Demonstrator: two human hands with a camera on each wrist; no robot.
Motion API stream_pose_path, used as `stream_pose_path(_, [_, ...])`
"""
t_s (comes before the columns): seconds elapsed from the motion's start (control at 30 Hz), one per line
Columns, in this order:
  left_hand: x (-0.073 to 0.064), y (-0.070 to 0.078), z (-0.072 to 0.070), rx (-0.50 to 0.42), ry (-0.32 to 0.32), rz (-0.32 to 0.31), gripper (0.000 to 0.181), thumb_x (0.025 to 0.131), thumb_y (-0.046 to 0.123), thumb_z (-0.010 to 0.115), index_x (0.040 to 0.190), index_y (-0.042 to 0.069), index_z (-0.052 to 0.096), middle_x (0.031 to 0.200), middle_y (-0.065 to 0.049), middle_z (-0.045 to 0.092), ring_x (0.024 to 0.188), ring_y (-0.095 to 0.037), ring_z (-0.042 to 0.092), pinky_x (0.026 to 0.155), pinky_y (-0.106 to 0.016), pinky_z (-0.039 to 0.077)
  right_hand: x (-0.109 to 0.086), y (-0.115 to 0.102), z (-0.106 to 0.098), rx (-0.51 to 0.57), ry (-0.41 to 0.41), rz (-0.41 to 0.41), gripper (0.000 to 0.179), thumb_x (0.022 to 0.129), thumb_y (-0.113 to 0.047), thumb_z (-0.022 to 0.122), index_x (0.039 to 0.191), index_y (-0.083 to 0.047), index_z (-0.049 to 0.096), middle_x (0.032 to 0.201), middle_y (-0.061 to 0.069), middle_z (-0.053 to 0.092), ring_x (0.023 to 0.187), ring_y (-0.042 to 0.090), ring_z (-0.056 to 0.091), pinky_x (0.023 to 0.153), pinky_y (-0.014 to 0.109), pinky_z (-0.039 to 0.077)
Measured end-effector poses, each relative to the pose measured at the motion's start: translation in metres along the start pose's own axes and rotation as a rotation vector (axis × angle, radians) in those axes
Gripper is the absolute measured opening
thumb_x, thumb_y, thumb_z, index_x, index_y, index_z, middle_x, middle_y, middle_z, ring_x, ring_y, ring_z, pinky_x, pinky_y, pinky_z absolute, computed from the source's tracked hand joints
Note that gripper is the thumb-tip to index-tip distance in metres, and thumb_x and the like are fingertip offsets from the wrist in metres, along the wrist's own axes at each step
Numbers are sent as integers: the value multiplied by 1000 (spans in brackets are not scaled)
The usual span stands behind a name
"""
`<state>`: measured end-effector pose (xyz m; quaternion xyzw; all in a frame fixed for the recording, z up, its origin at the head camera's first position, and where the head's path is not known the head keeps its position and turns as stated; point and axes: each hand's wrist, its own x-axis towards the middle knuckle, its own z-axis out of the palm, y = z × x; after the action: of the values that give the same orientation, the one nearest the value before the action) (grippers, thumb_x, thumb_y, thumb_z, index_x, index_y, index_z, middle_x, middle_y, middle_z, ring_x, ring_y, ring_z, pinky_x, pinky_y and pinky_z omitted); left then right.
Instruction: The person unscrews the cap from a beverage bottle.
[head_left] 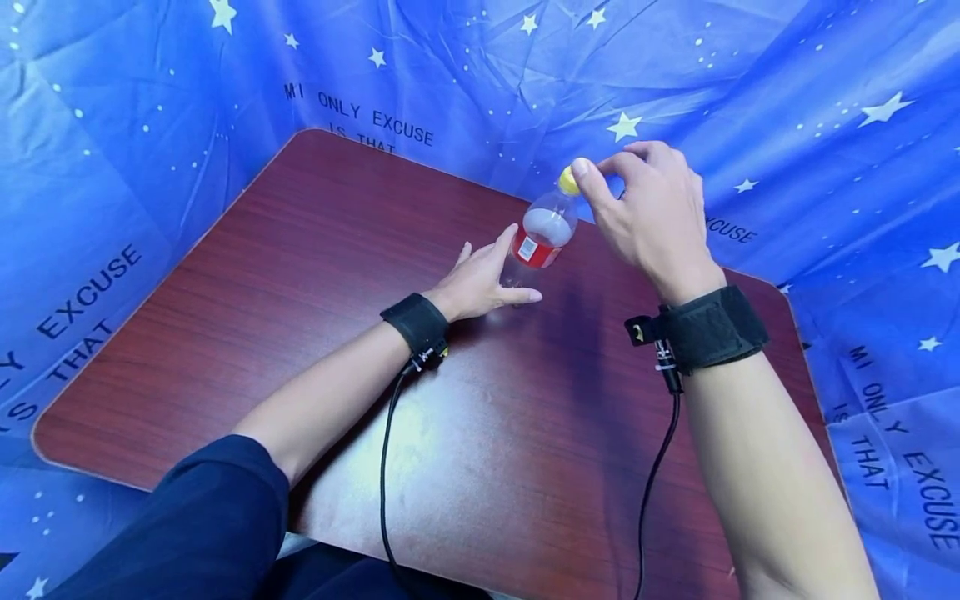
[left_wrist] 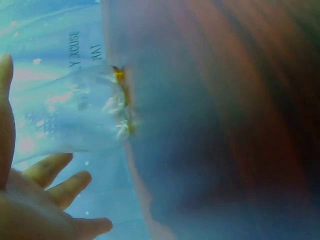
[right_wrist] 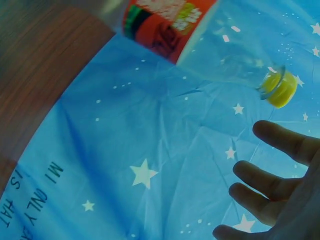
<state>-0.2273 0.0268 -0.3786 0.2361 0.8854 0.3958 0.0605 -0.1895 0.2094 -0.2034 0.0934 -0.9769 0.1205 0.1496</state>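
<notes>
A clear plastic bottle (head_left: 549, 218) with a red label (head_left: 546, 252) and a yellow cap (head_left: 568, 181) stands upright at the table's far side. My left hand (head_left: 474, 282) is at the lower part of the bottle, fingers spread around it and thumb stretched out in front. In the left wrist view the bottle's base (left_wrist: 120, 102) shows beyond those spread fingers (left_wrist: 70, 190). My right hand (head_left: 656, 212) is up beside the cap, its thumb overlapping the cap in the head view. The right wrist view has the fingers (right_wrist: 267, 180) loosely extended, apart from the cap (right_wrist: 282, 90).
The dark red wooden table (head_left: 300, 250) has rounded corners. Blue cloth (head_left: 480, 83) with stars and lettering hangs around it. Each wrist wears a black strap (head_left: 712, 329), and a black cable (head_left: 385, 467) runs down from each across the table.
</notes>
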Motion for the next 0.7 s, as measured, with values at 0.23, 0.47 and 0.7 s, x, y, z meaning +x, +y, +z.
stream_pose_path(0.23, [1,7,4,25,92,36,114,88,60,77,166,6,12,156,-14,54,142,-30,55,127,-54,22,4,-9,0,-28,-29,16,70,100,-69,48,132,-11,71,129,17,71,122,40,63,97,66,46])
stream_pose_path(0.47, [-1,8,2,42,134,60,96,93,55,74,162,10,24,146,-9,63,131,-26,63,117,-46,40,4,-9,4,-50,-5,0,66,98,-68,53,118,-11,78,78,11,69,83,36,65,70,50,46])
stream_pose_path(0.7, [-4,10,-6,83,121,68,88,94,55,72,160,12,30,140,-7,65,125,-23,66,102,-44,54,5,-9,1,-44,47,-69,52,99,-57,60,101,-10,83,69,12,67,71,31,60,60,41,36])
